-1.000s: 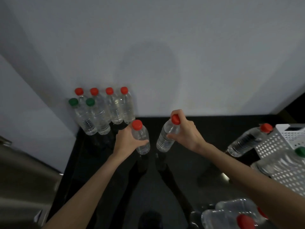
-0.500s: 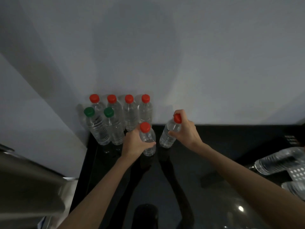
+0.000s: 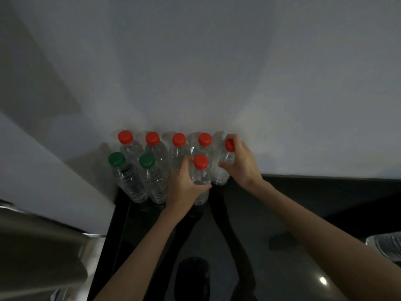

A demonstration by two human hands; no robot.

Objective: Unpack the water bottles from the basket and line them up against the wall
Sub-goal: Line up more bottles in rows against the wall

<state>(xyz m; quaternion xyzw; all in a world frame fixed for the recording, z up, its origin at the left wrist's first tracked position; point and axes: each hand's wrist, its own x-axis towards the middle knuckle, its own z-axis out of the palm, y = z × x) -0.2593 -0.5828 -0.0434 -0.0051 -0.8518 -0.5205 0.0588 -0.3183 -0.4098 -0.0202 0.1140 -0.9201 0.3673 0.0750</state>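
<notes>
A pale grey wall (image 3: 195,61) rises behind a glossy black table (image 3: 282,213) in the head view. Four red-capped water bottles (image 3: 179,148) stand in a row against the wall, with two green-capped bottles (image 3: 130,181) just in front of them at the left end. The left hand (image 3: 184,185) has its grip wrapped round the body of another red-capped bottle (image 3: 200,170), set in the front row beside the green-capped pair. The right hand (image 3: 240,164) grips the neck and shoulder of a fifth red-capped bottle (image 3: 223,168) — its place is at the right end of the back row, close to the wall. At the right edge lies part of one more clear bottle (image 3: 386,246) — the basket is out of view.
</notes>
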